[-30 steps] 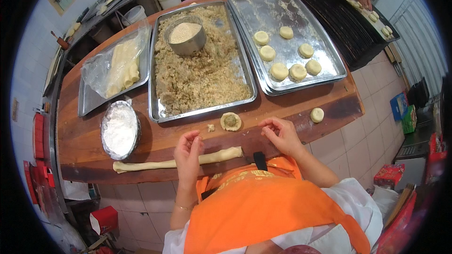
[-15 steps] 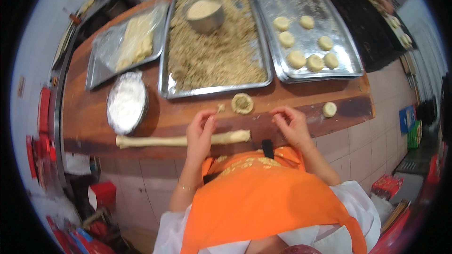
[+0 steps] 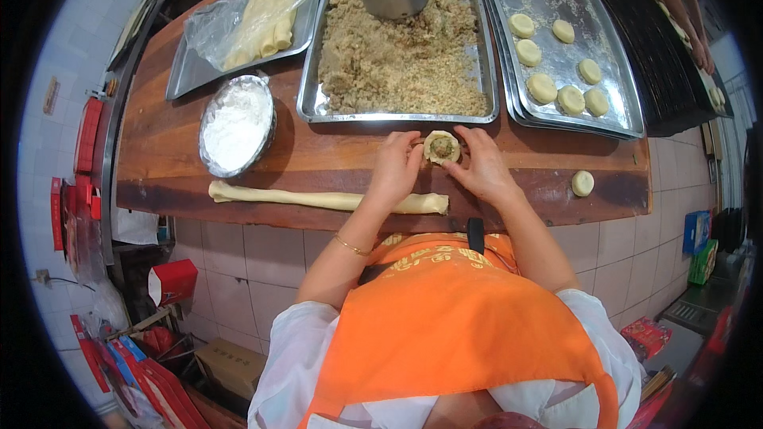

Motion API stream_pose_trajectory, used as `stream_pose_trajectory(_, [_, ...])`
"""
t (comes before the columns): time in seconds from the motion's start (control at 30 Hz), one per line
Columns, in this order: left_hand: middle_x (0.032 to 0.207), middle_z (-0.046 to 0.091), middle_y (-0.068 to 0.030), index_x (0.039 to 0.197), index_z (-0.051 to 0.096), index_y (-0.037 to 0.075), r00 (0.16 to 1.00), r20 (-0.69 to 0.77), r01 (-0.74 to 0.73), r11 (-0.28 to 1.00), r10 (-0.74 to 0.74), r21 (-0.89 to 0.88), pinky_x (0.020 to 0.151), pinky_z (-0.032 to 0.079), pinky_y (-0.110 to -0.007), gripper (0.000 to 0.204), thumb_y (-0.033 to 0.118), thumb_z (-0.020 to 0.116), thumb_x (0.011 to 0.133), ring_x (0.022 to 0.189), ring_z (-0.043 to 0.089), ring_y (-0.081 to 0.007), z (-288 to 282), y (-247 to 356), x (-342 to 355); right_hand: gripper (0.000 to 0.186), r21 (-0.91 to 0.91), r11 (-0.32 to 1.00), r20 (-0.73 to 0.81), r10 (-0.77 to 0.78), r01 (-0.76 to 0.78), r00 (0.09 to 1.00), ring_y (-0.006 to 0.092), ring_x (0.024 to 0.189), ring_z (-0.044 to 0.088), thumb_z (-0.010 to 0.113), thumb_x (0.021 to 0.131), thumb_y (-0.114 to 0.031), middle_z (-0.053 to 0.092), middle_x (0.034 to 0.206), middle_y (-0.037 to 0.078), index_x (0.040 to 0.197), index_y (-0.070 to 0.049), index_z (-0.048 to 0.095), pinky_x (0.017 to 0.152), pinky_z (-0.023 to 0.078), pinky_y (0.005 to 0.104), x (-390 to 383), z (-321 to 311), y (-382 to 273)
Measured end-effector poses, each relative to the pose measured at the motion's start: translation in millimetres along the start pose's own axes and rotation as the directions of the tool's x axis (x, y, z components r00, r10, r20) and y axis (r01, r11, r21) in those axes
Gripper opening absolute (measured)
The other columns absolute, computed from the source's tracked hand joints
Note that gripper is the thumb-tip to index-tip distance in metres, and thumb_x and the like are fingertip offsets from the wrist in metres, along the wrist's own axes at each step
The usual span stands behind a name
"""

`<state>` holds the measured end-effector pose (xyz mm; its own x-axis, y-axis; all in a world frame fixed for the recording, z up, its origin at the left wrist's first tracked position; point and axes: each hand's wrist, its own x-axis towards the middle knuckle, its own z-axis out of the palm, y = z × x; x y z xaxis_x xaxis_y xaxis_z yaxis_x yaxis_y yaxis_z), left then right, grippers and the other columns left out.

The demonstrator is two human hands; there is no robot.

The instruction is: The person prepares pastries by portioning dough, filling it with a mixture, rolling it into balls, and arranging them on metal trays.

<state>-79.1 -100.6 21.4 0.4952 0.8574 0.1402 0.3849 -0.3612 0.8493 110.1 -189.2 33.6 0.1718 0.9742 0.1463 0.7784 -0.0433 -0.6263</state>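
A round of pale dough with brownish-green filling (image 3: 442, 147) sits on the wooden table (image 3: 334, 160) in front of me, its top uncovered. My right hand (image 3: 482, 165) curls about its right side, forefinger behind and thumb in front. Against its left edge are the bent fingers and thumb of my left hand (image 3: 399, 160); their exact contact is partly hidden. A long roll of dough (image 3: 310, 199) lies along the table's near edge, passing behind my left wrist. One small flat dough cake (image 3: 582, 183) rests farther right.
Beyond my hands stands a metal tray of crumbly filling (image 3: 381, 71) holding a round tin (image 3: 395, 1). Several dough cakes lie on the right tray (image 3: 612, 115). To the left are a bowl of white flour (image 3: 237, 125) and a plastic-covered tray of dough (image 3: 191, 71). Another person's hand (image 3: 701, 54) shows far right.
Both hands have moved inward from either side to the filled dough round and closed around it. The view has shifted. The small dough scrap left of the round no longer shows.
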Motion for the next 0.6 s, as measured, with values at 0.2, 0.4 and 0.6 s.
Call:
stream_pose_trajectory(0.2, [0.1,0.067,-0.0197,0.115,0.064,-0.004,0.984,0.028,-0.177,0.936,0.177,0.304,0.08,0.052,-0.037,0.025,0.01,0.062,0.094,0.089,0.066,-0.0315,15.2,12.3,8.0,0.069,-0.082,0.99,0.061,-0.106,0.111,0.992,0.0378,0.112,0.056,0.081,0.074,-0.012,0.053,0.126,0.018,0.134,-0.003,0.05,0.095,0.049,0.0437,10.4,18.8,-8.3])
stream_pose_trajectory(0.4, [0.106,0.07,-0.0142,0.115,0.064,-0.002,0.993,-0.091,0.033,0.937,-0.069,-0.348,0.085,0.053,-0.035,0.023,0.013,0.053,0.102,0.095,0.068,-0.0258,11.3,-6.1,12.8,0.054,0.239,0.969,0.021,0.059,-0.062,0.998,0.0292,0.103,0.064,0.08,0.076,-0.01,0.061,0.115,0.015,0.123,-0.002,0.055,0.09,0.053,0.0378,17.2,15.0,-3.8])
stream_pose_trajectory(0.6, [0.128,0.062,-0.0165,0.129,0.057,0.001,0.774,0.54,0.421,-0.367,-0.331,-0.829,0.106,0.046,-0.048,0.053,0.046,0.043,0.105,0.119,0.059,-0.0321,23.7,12.2,7.5,0.054,0.514,0.857,0.099,-0.021,-0.033,0.995,0.0218,0.109,0.062,0.078,0.082,-0.014,0.061,0.116,0.011,0.129,-0.005,0.055,0.091,0.051,0.0343,14.6,-16.0,-52.1])
